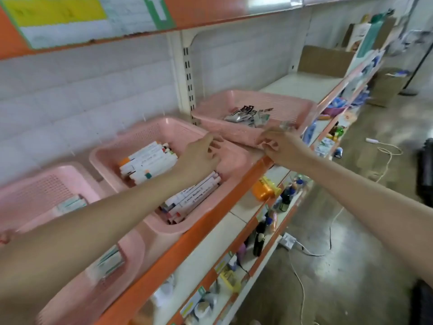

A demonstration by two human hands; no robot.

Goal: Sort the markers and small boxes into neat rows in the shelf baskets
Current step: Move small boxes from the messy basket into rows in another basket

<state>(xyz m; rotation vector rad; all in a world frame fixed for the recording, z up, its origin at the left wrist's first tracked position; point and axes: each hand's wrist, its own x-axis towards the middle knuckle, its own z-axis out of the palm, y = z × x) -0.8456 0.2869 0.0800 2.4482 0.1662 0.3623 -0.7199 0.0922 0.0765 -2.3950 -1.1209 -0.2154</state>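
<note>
Reaching past the markers [150, 160], the left hand [201, 156] hovered with a loose grip, fingers spread, nothing held. Right hand [273, 143] was at the near rim of the far basket [225, 127]; blur hid whether its grip closed on that rim.

Judged step: squaring this basket on the shelf [210, 219]. Best done by taking both near corners and sliding it level so the contents don't shift.

Small boxes [248, 114] lay in a loose silver-grey heap mid-basket, not in rows. Markers were white-barrelled, in two rough bundles in the middle basket [145, 132].
</note>
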